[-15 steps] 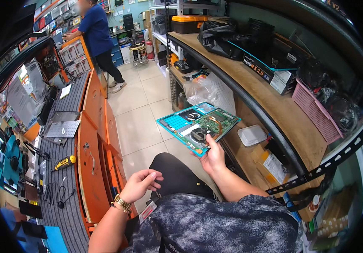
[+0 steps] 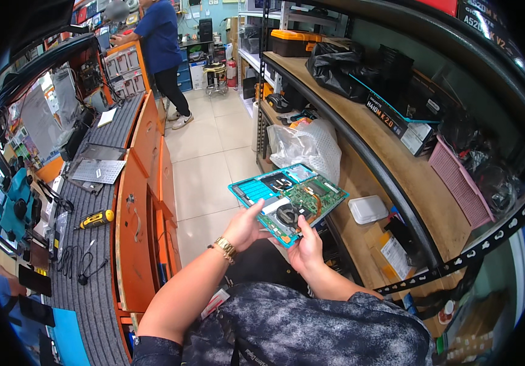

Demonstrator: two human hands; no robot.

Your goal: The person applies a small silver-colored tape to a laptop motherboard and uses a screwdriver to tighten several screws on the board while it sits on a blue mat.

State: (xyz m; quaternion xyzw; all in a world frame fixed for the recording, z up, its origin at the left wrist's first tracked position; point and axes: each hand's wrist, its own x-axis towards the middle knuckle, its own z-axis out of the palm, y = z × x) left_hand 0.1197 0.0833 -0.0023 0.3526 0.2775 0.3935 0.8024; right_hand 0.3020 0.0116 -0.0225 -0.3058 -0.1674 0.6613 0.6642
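A thin rectangular laptop base with a bright teal rim (image 2: 290,201) is lying open side up above the person's lap, its inside showing a green circuit board (image 2: 328,196), a round black fan (image 2: 287,215) and a bent copper-coloured strip (image 2: 318,206). The person's bare right hand (image 2: 305,249) is gripping its near edge, the thumb pressing on top beside the fan and the other fingers curling underneath. The bare left hand (image 2: 244,229), with a gold metal wristwatch (image 2: 226,249) circling its wrist, is meeting the near left edge; its thumb is stretching along the upper side while the remaining fingers are pointing inward, and whether they are closing on the base I cannot tell.

To the left, a yellow-and-black screwdriver (image 2: 96,219) is lying on a grey ribbed mat (image 2: 95,299) covering an orange wooden cabinet (image 2: 129,262); beyond it a flat silver-grey keyboard panel (image 2: 96,172) is resting, and nearer, a thin black cable (image 2: 83,277) is lying in loops. To the right, a white lidded plastic container (image 2: 368,209) is sitting near the right hand, while a pink plastic basket (image 2: 457,183) is standing on a brown wooden shelf (image 2: 421,177), holding plastic-wrapped items. A crumpled clear plastic bag (image 2: 308,146) is bulging beyond the laptop base. Farther off, a co-worker in a dark blue shirt (image 2: 160,36) is standing
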